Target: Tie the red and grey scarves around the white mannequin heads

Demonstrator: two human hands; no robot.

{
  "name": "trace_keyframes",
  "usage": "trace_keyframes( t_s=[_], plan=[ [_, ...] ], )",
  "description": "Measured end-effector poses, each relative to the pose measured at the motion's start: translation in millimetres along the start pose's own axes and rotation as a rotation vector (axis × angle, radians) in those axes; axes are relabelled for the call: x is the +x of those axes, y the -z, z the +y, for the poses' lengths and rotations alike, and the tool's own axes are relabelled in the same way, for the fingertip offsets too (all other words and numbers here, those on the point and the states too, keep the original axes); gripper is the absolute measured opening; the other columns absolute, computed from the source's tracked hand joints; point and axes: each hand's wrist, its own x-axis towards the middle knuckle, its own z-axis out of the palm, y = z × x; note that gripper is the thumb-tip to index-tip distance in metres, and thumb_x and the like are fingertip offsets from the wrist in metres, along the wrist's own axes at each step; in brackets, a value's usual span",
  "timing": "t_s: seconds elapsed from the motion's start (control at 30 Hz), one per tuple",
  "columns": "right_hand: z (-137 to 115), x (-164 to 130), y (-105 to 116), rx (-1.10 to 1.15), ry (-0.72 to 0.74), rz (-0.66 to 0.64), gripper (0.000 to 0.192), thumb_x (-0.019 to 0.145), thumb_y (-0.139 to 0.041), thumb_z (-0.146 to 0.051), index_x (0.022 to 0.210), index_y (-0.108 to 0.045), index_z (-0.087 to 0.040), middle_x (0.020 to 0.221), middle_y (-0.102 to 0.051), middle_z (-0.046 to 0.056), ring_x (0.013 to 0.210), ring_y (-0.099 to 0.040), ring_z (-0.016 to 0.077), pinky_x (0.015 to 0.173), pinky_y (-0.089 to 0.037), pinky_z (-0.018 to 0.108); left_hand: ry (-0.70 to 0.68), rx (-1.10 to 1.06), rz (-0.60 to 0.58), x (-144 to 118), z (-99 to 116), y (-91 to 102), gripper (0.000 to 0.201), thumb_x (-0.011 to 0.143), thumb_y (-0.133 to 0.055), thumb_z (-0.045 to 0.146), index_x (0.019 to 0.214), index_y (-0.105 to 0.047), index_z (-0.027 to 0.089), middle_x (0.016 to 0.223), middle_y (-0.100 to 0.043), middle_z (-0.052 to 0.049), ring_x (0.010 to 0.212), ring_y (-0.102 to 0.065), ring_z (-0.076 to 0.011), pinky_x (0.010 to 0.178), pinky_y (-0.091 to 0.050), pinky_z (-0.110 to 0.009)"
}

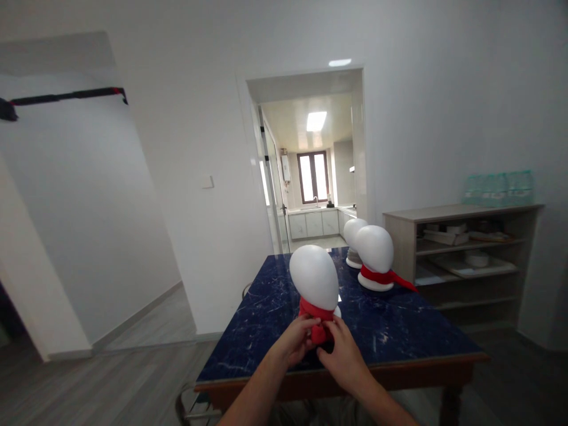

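While both hands work at the near edge of the surface (399,331), left hand (295,342) and right hand (344,358) pinch the knot of a red scarf (317,316) around the neck of a white mannequin head (314,277). Two more white heads (375,248) stand toward the far right corner, one wearing a red scarf (386,276). Wooden shelf (461,248) sits past the right edge

Home: dining table (390,331) w/ kitchen doorway (310,171) behind, wood shelf unit (465,248) at wall.
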Motion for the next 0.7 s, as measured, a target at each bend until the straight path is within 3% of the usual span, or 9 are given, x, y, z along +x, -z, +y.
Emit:
trace_keyframes(
  t_s=[0.1,0.23,0.4,0.53,0.7],
  plan=[
    [-3.7,-2.0,1.0,-0.042,-0.066,0.005,0.054,0.072,-0.082,-0.028,0.125,-0.074,-0.023,0.152,-0.057,0.012,0.136,-0.057,0.0339,0.115,-0.046,0.042,0.041,-0.098,-0.007,-1.9,-0.6,-0.9,0.026,0.085,-0.081,0.014,0.108,-0.073,0.009,0.092,-0.076,-0.009,0.069,-0.069,-0.0107,0.057,-0.053,-0.016],
    [-11.7,2.0,3.0,-0.032,-0.126,0.005,0.044,0.078,-0.081,-0.037,0.119,-0.076,-0.023,0.151,-0.059,0.011,0.125,-0.066,0.0313,0.105,-0.052,0.038,0.041,-0.176,-0.035,-8.7,-0.7,3.0,0.018,0.086,-0.077,0.011,0.104,-0.073,0.009,0.103,-0.078,-0.014,0.083,-0.074,-0.0165,0.078,-0.062,-0.024],
    [-17.4,11.5,5.0,-0.021,-0.199,0.011,0.028,0.082,-0.076,-0.042,0.101,-0.078,-0.022,0.127,-0.072,0.011,0.103,-0.072,0.0266,0.089,-0.053,0.032,0.001,-0.099,-0.096,-23.7,-3.6,8.0,0.045,0.073,-0.067,0.003,0.117,-0.072,0.013,0.115,-0.077,-0.013,0.083,-0.072,-0.0171,0.082,-0.061,-0.031],
    [-11.5,19.3,3.6,-0.029,-0.228,0.017,0.029,0.077,-0.078,-0.041,0.098,-0.078,-0.021,0.119,-0.074,0.011,0.098,-0.072,0.0269,0.082,-0.052,0.032,-0.043,-0.058,-0.153,-35.8,-7.2,5.1,0.072,0.061,-0.061,0.002,0.130,-0.067,0.018,0.134,-0.071,-0.013,0.109,-0.072,-0.0246,0.096,-0.059,-0.039],
    [1.4,29.3,0.1,0.089,-0.199,0.002,0.019,0.077,-0.065,-0.029,0.086,-0.080,-0.020,0.112,-0.075,0.012,0.095,-0.071,0.0261,0.085,-0.052,0.033,-0.089,-0.004,-0.111,-38.4,-9.4,3.9,0.076,0.065,-0.071,0.008,0.139,-0.062,0.020,0.148,-0.062,-0.016,0.110,-0.072,-0.0275,0.093,-0.059,-0.040]
  ],
)
